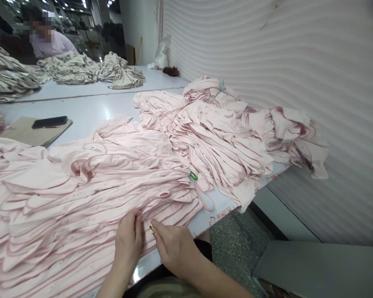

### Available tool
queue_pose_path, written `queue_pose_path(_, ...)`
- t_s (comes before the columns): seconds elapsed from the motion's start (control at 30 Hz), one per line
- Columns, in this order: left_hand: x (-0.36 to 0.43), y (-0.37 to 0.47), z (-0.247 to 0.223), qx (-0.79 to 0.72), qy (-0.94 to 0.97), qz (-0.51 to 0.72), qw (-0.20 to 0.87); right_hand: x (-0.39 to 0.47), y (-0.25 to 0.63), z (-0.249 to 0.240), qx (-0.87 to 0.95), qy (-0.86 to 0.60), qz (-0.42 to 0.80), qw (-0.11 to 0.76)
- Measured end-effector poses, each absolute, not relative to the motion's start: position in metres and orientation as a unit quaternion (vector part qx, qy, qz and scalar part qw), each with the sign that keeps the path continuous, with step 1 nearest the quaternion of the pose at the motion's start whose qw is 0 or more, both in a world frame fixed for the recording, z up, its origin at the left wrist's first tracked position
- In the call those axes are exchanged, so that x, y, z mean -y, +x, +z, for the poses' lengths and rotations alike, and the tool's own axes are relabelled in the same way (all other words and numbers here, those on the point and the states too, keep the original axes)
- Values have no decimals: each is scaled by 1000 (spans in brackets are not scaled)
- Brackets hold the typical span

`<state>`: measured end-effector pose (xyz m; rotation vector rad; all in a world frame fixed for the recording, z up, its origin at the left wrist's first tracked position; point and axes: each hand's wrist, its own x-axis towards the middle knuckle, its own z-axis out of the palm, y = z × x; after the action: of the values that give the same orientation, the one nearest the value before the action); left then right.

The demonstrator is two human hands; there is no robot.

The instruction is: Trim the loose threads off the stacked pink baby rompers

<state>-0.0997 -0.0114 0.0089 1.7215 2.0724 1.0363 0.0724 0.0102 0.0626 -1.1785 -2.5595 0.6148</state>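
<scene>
Bare forearms [220,276] reaching in from the near side, I work over pale pink cloth garments edged in deeper pink [81,215], spread across a glossy bluish-white tabletop [81,106]. My left hand [129,236] pinches the fabric of one between fingertips; just to the right, my right hand [175,248] grips a small, slim tool with a yellowish shaft and bright tip [153,228].

The garments lie in overlapping layers from the left to the near right, small round pale buttons [60,263] dotting their edges. One layer appears to be getting attention; nothing visible separates handled pieces from unhandled ones, so I cannot tell how many are done.

Farther right, a second heap of matching pink garments [224,140] lies beyond my hands, and whether it is finished or waiting is unclear. A bright green clip [193,175] sits between the two batches. At far left, a co-worker in a pale lilac top [54,44] leans behind greyish-beige garments [76,69].
</scene>
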Motion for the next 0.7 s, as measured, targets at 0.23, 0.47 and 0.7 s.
queue_pose_path(0.23, 11, -104, 2, -687, 634, 345, 79, -5, 67, 48, 913, -369, 113, 135)
queue_pose_path(0.47, 13, -111, 12, -688, 593, 362, 212, 2, 63, 38, 917, -364, 32, 158)
queue_pose_path(0.7, 16, -114, 19, -666, 583, 398, 240, 0, 63, 43, 918, -357, 51, 163)
